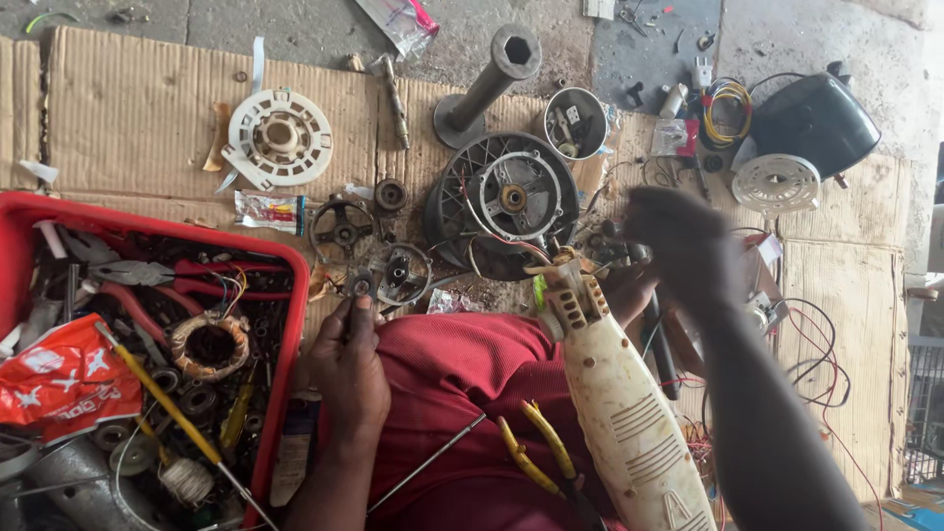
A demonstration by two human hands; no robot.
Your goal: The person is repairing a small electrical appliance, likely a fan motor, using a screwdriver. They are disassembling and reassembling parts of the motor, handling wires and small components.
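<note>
Setting: flattened cardboard sheets cover a concrete floor, seen from above; the person sits with red-clothed legs at the bottom of the view.
Landmark: a dark round motor housing with a silver centre plate lies on the cardboard just above the lap. All places below are given from it.
Left hand: the left hand is below and to the left of the housing, fingers pressed together, thumb and fingertips pinching a small round bearing held up at the fingertips.
Right hand: the right hand is to the right of the housing and blurred; I cannot tell whether it is spread or gripping anything.
Casing: a long, dirty white plastic casing lies across the lap, below and right of the housing. Its long axis runs diagonally; the narrower, slotted end points up and left toward the housing, and the wider end points down and right out of view.
Pliers: yellow-handled pliers rest on the lap just left of the casing, roughly parallel to it.
Rod: a thin metal rod lies on the lap, left of the pliers.
Crate: a red plastic crate, far left of the housing, holds tools, a copper coil and metal parts.
Fan disc: a white plastic disc lies up and left of the housing.
Tube: a grey metal tube with a hexagonal opening stands directly above the housing.
Black cover: a black domed cover sits far to the upper right.
</note>
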